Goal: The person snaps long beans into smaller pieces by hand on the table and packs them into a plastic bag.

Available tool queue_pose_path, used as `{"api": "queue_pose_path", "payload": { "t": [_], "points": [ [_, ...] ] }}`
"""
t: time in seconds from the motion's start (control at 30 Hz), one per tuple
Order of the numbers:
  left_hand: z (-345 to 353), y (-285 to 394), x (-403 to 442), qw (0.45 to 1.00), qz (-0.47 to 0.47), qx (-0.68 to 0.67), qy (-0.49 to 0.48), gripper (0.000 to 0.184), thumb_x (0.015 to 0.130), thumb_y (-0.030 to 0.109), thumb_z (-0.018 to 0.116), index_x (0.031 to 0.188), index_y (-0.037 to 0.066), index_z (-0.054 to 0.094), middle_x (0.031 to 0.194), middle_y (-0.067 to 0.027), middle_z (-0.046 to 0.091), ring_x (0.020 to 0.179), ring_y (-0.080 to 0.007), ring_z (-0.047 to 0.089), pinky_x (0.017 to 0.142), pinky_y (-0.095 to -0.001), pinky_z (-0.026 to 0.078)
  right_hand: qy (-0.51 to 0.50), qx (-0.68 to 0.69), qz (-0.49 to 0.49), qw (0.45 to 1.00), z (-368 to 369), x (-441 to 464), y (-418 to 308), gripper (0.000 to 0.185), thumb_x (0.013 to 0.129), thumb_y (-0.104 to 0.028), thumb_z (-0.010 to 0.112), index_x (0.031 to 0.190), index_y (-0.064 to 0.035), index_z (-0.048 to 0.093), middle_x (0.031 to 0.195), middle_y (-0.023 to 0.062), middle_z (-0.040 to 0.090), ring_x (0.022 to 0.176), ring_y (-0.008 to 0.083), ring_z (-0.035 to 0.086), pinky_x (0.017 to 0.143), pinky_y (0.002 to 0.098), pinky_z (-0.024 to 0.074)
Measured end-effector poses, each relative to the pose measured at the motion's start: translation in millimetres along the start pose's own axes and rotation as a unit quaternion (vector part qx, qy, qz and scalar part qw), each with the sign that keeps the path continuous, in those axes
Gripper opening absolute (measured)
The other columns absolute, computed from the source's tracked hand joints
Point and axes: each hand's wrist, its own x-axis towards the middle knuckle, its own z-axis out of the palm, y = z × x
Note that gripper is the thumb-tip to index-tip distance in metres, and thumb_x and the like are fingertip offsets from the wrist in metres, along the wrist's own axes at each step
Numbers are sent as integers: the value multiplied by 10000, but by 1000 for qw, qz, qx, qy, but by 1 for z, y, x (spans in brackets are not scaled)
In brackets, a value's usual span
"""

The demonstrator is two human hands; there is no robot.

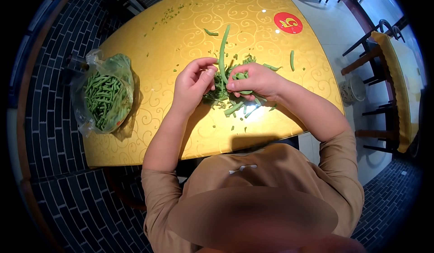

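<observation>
Over gold scroll-patterned tablecloth (253,13), my right hand (260,80) pinched the green bean (224,45), best held firmly, my left hand (192,85) curled alongside, grip unclear.

Hands: two, one left hand (194,85), one right hand (257,80). Yellow-covered tables: two, one near table (156,65), one side table (400,88) at right. Bag of green beans (103,95): one, left. Bean heap (221,94): one. Long bean (224,45) at the fingers: one. Stray bean (292,60), right: one. Red disc (288,23), far right: one. Bin (352,90), right: one. Tiny scraps (169,14): many, uncountable.
</observation>
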Motion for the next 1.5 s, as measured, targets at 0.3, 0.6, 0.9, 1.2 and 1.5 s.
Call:
{"api": "queue_pose_path", "payload": {
  "t": [0.3, 0.6, 0.9, 1.2, 1.5],
  "points": [
    [1, -7, 1, 990, -71, -118, -15, 181, 879, 96, 551, 1031, -2, 547, 750, -21, 546, 610, -69, 510, 509, -182, 390, 24, -126, 9, 992, 6, 0, 0, 213, 798, -209, 670, 861, -18, 603, 652, 30, 552, 473, 58, 450, 411, 192, 337],
    [6, -5, -3, 988, -52, -128, -70, 114, 888, 63, 502, 989, 11, 508, 741, -31, 537, 589, -78, 478, 548, -200, 400, 11, -54, -24, 998, 5, 3, 6, 199, 824, -198, 649, 891, -15, 608, 706, 26, 570, 471, 57, 449, 412, 195, 338],
    [3, -6, 0, 948, -132, -285, -51, 149, 926, 154, 461, 963, 22, 518, 733, -63, 561, 566, -80, 488, 491, -192, 357, 27, -465, -355, 811, 8, 1, 13, 181, 786, -257, 655, 837, -92, 598, 756, 71, 623, 743, 268, 601, 676, 348, 469],
    [7, -12, -4, 953, -177, -195, -153, 160, 927, 154, 458, 956, 18, 537, 704, -39, 548, 543, -68, 487, 489, -173, 362, 98, 83, -121, 984, -3, 3, 0, 185, 777, -146, 689, 813, -48, 536, 661, 1, 547, 512, 45, 464, 422, 176, 343],
    [20, -3, -11, 960, -177, -39, -213, 209, 935, 201, 463, 888, 24, 564, 573, -7, 519, 466, -65, 446, 481, -200, 391, 114, -53, -121, 985, 4, 4, 7, 239, 801, -244, 677, 897, -45, 584, 712, 0, 568, 582, 37, 480, 491, 180, 377]
  ]
}}
